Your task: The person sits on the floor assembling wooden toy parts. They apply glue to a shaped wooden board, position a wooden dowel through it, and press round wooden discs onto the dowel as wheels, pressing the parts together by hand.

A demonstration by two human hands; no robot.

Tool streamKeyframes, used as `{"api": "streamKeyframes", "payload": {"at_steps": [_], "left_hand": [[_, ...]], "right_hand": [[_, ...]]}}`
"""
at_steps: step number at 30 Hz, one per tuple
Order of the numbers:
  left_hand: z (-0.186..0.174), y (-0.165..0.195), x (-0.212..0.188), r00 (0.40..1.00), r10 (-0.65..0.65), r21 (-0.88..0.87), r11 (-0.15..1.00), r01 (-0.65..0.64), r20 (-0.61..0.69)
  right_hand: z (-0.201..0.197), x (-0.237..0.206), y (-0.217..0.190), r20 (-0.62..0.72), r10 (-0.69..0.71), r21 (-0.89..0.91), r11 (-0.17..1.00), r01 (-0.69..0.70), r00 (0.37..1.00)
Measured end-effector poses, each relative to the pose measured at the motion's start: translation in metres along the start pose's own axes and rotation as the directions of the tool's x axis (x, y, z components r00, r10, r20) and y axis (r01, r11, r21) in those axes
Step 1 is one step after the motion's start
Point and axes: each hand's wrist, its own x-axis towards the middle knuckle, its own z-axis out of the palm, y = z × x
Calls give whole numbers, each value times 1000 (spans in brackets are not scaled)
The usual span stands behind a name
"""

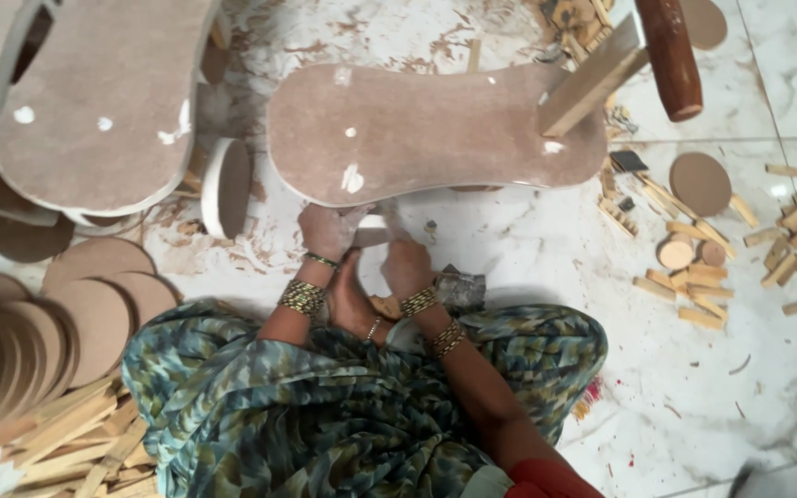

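Both hands [366, 247] at the curved board [435, 134], on a small block [373, 231]

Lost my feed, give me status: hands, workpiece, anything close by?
Left hand and right hand on a small white piece. Curved board just above. Round disc beside left hand.

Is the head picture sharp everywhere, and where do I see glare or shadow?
In the head view, the left hand and right hand look slightly soft; the shaped board is evenly lit; faint glare shows on the marble floor at right; shadow lies under the board's near edge.
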Motion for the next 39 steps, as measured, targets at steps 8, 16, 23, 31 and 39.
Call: {"api": "streamKeyframes", "payload": {"at_steps": [8, 16, 23, 31, 39], "left_hand": [[4, -2, -3, 1000, -19, 45, 999, 20, -13], [10, -10, -2, 1000, -10, 45, 999, 11, -14], [7, -8, -3, 1000, 21, -23, 1000, -21, -22], [11, -9, -2, 998, -64, -8, 998, 64, 3], [15, -14, 0, 999, 2, 48, 999, 0, -36]], "right_hand": [[7, 16, 32, 56, -28, 273, 962, 11, 998], [0, -3, -9, 10, -119, -155, 981, 119, 993], [-32, 54, 42, 110, -10, -323, 945, 46, 994], [-86, 106, 112, -257, -100, 3, 995, 104, 961], [-63, 119, 103, -189, -155, -100, 985, 138, 970]]}}
